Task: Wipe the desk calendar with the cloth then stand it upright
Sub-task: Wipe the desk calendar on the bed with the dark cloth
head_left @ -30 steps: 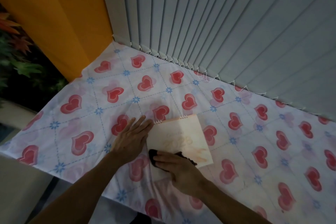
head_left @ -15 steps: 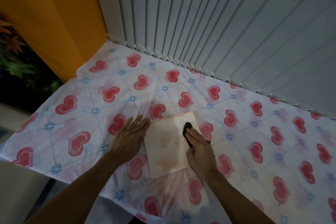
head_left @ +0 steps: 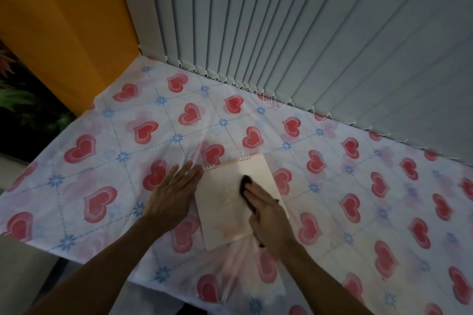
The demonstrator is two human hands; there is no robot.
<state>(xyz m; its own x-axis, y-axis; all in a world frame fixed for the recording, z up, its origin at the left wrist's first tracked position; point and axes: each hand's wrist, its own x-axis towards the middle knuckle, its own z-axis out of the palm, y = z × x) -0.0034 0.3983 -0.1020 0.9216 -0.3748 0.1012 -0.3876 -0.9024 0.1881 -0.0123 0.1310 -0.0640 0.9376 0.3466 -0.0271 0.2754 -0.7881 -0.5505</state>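
Observation:
A pale desk calendar (head_left: 225, 202) with spiral rings along its far edge lies flat on the heart-patterned tablecloth (head_left: 102, 161). My right hand (head_left: 268, 215) presses a small dark cloth (head_left: 246, 182) flat onto the middle of the calendar's face; most of the cloth is hidden under my fingers. My left hand (head_left: 174, 192) lies flat with fingers together on the tablecloth, its fingertips touching the calendar's left edge near the rings.
Grey vertical blinds (head_left: 307, 46) hang along the table's far edge, with a beaded chain at their bottom. An orange wall (head_left: 66, 28) rises at the left, with dark foliage (head_left: 15, 94) beyond it. The table's near edge (head_left: 89, 261) drops off below my forearms.
My right hand has slid the cloth from the calendar's near edge up to its far right part, then back toward the middle. My left hand has stayed at the left edge.

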